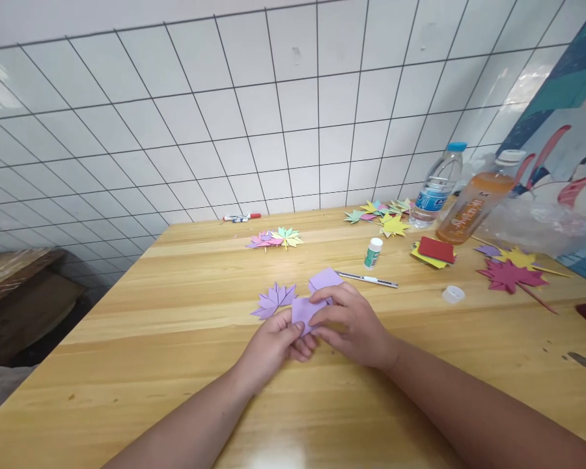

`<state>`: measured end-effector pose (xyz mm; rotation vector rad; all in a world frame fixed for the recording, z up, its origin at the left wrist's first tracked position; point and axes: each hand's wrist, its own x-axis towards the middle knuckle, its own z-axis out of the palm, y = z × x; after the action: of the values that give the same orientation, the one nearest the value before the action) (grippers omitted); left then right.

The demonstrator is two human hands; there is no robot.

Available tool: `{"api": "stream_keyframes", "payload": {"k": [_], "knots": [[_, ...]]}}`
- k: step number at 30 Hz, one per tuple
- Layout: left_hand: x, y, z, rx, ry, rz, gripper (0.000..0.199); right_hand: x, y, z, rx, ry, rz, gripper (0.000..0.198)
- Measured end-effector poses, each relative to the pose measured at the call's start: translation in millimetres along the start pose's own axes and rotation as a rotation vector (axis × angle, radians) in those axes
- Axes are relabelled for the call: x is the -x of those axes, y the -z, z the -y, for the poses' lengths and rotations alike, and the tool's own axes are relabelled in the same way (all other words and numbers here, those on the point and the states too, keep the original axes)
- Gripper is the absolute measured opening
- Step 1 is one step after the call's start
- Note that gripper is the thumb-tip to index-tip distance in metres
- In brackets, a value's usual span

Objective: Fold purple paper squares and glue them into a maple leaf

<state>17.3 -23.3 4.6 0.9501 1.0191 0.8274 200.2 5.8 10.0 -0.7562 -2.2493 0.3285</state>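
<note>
A small square of purple paper (303, 311) is held up just above the table. My left hand (277, 340) pinches its lower left part, thumb on top and fingers beneath. My right hand (354, 322) grips the right edge of the same paper between thumb and fingers. Behind my right fingers lies more purple paper (326, 279), partly hidden by the hand. A folded purple paper leaf (275, 299) rests on the table just beyond my left hand. Past my right hand lies a slim silver cutter or pen (368, 279).
A glue stick (372, 254), red and yellow paper squares (435, 250) and a white cap (453, 294) are on the right. Behind stand a water bottle (437, 185) and an orange drink bottle (481, 198). Paper leaves (512, 275) and markers (241, 217) lie around the wooden table (176, 293).
</note>
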Motion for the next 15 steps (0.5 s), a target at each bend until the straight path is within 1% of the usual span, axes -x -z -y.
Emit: {"api": "stream_keyframes", "payload": {"k": [5,8,11,13,15], "knots": [[0.8,-2.2,1.1,-0.143,-0.034,-0.007,0.024,-2.6,1.0,-5.2,-0.137,-0.089,0.0,0.011],[4.7,-4.0,2.8,-0.179,-0.07,-0.018,0.029,-2.9,-0.4,-8.5,-0.266,-0.177,0.011,0.009],[9.1,-5.2,3.6,-0.265,-0.162,-0.003,0.037,-2.8,-3.2,-8.3,-0.381,-0.259,0.018,0.007],[10.1,-4.2,2.0,-0.389,-0.267,-0.007,0.035,-2.9,-5.0,-5.0,-0.432,-0.302,0.024,0.004],[9.1,-1.6,-1.1,-0.507,-0.348,-0.04,0.029,-3.5,-6.6,-0.5,-0.491,-0.352,0.024,0.003]]}}
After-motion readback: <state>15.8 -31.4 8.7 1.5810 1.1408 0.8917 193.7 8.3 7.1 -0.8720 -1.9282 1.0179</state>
